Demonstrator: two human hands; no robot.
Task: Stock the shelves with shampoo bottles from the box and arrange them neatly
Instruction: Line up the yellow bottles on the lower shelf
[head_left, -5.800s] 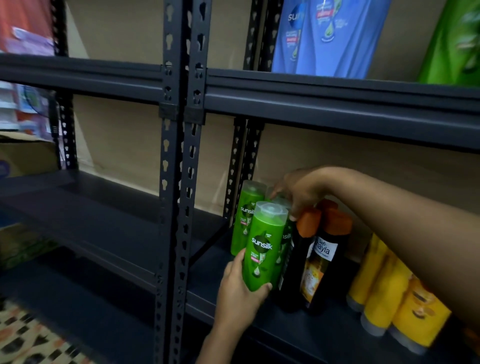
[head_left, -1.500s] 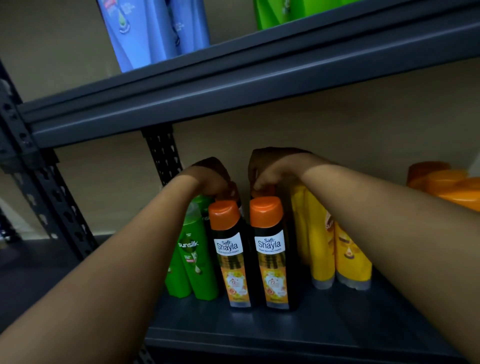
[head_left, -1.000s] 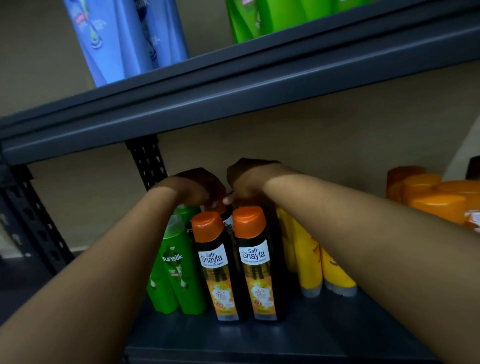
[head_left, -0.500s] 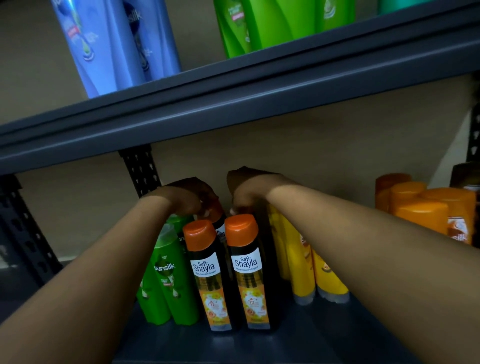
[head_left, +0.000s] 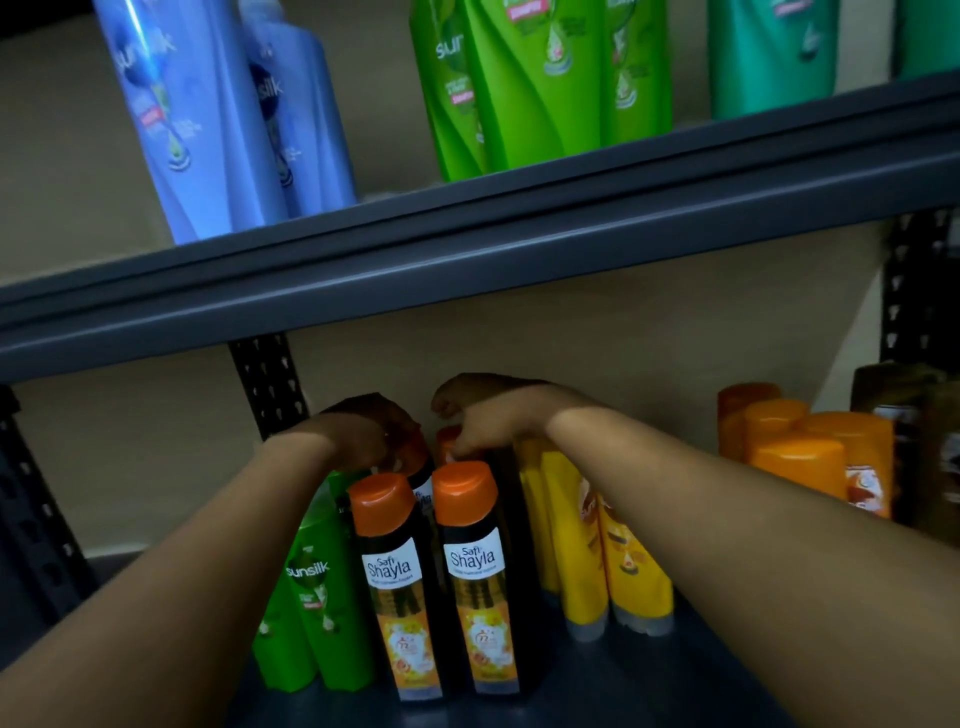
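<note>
Two black bottles with orange caps stand upright on the lower shelf, long axis vertical, caps up, labels reading "Safi Shayla" toward the camera. Behind them two more of the same kind stand; the left hand curls over the cap of one and the right hand grips the other's. Green "sunsilk" bottles stand just left, yellow bottles just right. Blue bottles stand on the upper shelf.

We face a dark grey metal rack against a plain beige wall; perforated uprights stand at nine and three o'clock, and the light is dim
</note>
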